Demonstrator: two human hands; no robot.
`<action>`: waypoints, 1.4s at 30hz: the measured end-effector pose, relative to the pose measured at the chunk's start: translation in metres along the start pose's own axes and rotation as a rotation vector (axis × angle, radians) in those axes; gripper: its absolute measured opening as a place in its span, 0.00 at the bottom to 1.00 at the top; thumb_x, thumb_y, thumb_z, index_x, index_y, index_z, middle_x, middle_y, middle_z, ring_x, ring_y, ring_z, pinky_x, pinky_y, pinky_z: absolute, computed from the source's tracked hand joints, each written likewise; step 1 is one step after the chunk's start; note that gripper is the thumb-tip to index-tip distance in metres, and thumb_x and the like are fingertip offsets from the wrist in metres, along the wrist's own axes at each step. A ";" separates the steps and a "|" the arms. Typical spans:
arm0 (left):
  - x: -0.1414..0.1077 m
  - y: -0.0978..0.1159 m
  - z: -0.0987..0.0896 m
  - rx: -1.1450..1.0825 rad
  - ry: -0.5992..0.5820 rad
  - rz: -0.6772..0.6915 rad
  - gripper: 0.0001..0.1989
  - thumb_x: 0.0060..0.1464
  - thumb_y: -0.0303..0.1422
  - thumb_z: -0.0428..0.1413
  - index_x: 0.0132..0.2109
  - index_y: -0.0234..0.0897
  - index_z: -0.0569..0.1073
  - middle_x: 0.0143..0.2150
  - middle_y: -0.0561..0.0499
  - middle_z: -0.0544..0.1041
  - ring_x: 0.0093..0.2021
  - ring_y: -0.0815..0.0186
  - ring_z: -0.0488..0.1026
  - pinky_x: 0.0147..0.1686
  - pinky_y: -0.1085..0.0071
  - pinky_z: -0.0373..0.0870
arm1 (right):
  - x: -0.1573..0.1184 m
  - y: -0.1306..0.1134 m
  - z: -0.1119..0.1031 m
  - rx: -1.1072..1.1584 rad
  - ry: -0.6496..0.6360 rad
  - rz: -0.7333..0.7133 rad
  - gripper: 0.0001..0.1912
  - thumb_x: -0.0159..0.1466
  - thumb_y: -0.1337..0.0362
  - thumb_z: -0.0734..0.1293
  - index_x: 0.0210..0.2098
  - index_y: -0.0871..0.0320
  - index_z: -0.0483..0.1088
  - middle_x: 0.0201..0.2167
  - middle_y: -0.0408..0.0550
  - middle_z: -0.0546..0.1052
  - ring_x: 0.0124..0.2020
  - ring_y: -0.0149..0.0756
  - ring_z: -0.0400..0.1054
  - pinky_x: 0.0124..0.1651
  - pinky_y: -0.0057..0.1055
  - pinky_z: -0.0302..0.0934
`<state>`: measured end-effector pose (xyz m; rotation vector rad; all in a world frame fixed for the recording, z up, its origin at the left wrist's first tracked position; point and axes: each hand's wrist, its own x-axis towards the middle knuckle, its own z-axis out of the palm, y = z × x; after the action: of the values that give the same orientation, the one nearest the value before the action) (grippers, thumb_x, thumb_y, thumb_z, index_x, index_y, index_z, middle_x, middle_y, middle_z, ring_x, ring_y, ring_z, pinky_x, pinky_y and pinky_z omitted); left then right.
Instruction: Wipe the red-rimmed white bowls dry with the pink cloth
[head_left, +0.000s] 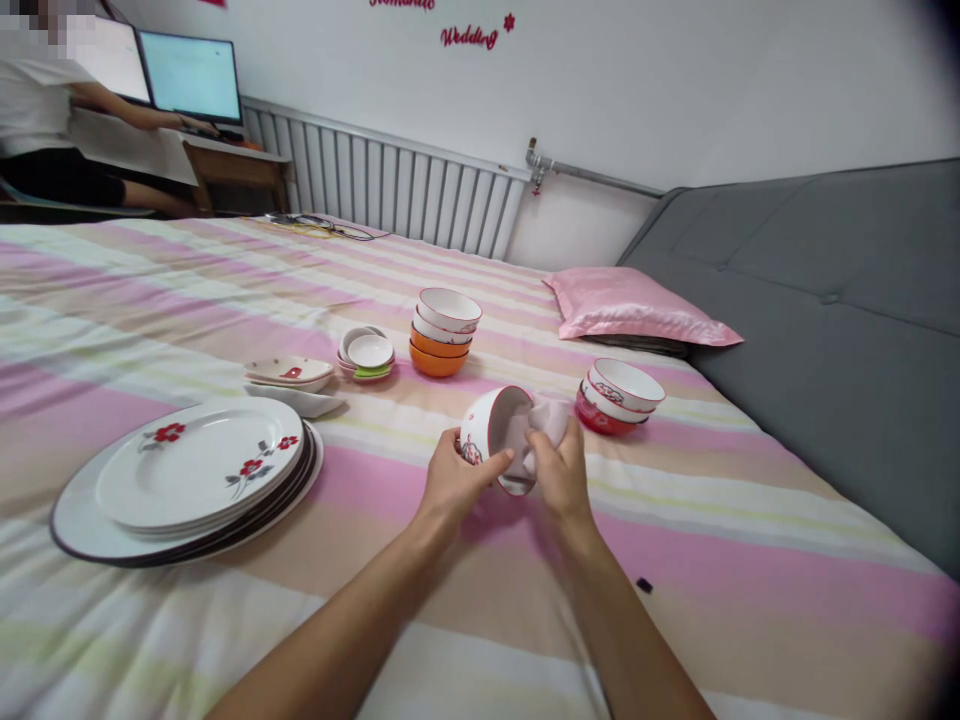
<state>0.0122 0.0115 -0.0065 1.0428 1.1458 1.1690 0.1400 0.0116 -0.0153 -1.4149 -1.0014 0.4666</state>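
Observation:
A white bowl (478, 425) with a red rim and a floral pattern is tilted on its side above the striped bedspread, its opening turned to the right. My left hand (455, 475) grips it from the left, thumb at the rim. In my right hand (559, 465) is a pale cloth (549, 418), pressed at the bowl's opening. Right of the hands stands a short bowl stack (628, 385), white over red. Beyond them, to the left, rises another stack (448, 308), white bowls over orange ones.
Plates (202, 465) are piled at the left, with oblong dishes (289, 372) and small dishes (370, 351) behind. A pink pillow (637, 305) lies near the grey headboard (810, 260). Cables (322, 227) lie at the far edge. A person (37, 110) sits by monitors. A small black object (644, 585) lies at the right.

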 end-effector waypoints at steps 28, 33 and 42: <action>0.002 -0.003 -0.003 0.065 0.054 0.019 0.33 0.31 0.41 0.71 0.45 0.34 0.69 0.42 0.41 0.76 0.40 0.57 0.74 0.36 0.66 0.69 | 0.000 -0.002 0.009 0.418 -0.032 0.317 0.24 0.46 0.59 0.74 0.41 0.58 0.68 0.34 0.44 0.76 0.35 0.36 0.71 0.41 0.33 0.65; -0.003 -0.001 0.001 0.196 0.026 0.156 0.33 0.33 0.37 0.69 0.48 0.35 0.67 0.44 0.42 0.76 0.43 0.55 0.74 0.40 0.64 0.68 | -0.007 -0.001 0.014 0.543 -0.086 0.396 0.22 0.44 0.61 0.74 0.38 0.57 0.70 0.32 0.43 0.77 0.33 0.36 0.72 0.38 0.32 0.66; -0.007 -0.006 0.004 0.164 -0.128 0.123 0.27 0.37 0.36 0.65 0.46 0.35 0.68 0.41 0.44 0.77 0.39 0.57 0.74 0.36 0.66 0.69 | -0.011 -0.012 0.017 0.748 -0.013 0.430 0.21 0.46 0.66 0.72 0.39 0.52 0.67 0.36 0.40 0.77 0.35 0.33 0.74 0.41 0.31 0.68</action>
<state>0.0172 0.0038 -0.0113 1.3104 1.1030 1.1003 0.1173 0.0113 -0.0096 -0.9268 -0.4338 1.0436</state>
